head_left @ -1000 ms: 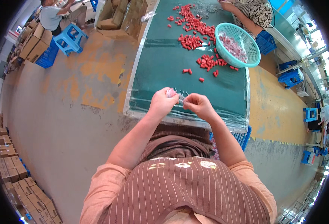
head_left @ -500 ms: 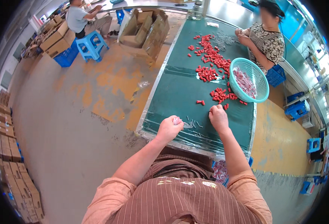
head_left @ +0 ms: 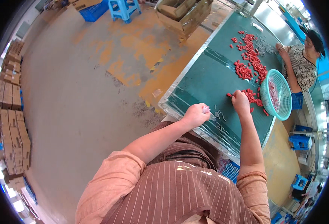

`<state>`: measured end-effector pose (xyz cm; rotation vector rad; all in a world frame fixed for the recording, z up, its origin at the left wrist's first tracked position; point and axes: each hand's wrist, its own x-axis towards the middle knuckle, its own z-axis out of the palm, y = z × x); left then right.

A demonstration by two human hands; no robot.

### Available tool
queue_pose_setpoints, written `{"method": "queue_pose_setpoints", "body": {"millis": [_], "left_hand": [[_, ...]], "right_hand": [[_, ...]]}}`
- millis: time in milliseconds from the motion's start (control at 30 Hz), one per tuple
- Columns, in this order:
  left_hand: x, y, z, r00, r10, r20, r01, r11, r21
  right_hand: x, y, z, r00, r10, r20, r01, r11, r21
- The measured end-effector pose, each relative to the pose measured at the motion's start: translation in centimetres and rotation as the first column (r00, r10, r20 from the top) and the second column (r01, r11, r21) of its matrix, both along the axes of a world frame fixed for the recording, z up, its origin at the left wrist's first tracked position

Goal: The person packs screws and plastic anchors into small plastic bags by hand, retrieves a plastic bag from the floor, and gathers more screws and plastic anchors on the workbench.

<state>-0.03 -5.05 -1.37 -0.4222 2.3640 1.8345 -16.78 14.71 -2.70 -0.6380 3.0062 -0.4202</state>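
My left hand [head_left: 197, 116] is closed at the table's near left edge, gripping a small clear plastic bag [head_left: 206, 109] with a pinkish tint. Just right of it, several thin grey pins [head_left: 219, 115] lie loose on the green tabletop. My right hand [head_left: 241, 102] reaches farther forward, its fingers bent down and together against small red cylinders [head_left: 229, 95] at the left of the nearest pile. The fingertips are partly hidden, so what they pinch cannot be made out. More red cylinders [head_left: 251, 56] spread toward the far end.
A turquoise basket [head_left: 286, 93] with small clear-and-red packets stands at the table's right edge. Across the table, a person [head_left: 302, 63] works beside a heap of grey pins [head_left: 266, 45]. Cardboard boxes [head_left: 183, 20] and a blue stool [head_left: 124, 9] stand on the floor beyond.
The view has swung left, shifting the table rightward. My right hand has moved forward to the two separate red cylinders beside the near pile. My left hand keeps its hold on the bag.
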Motion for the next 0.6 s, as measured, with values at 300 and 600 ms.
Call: {"method": "queue_pose_setpoints", "body": {"millis": [300,600], "left_hand": [[0.1,0.6,-1.3,0.999,0.017,-0.047,-0.016,0.999,0.028],[0.5,-0.8,-2.2,0.99,0.038,-0.134,-0.033,0.999,0.041]], "right_hand": [[-2.6,2.7,0.2,0.892,-0.276,0.358,0.328,0.94,-0.091],[-0.2,4.1,1.0,0.913,-0.296,0.282,0.341,0.932,-0.126]]}}
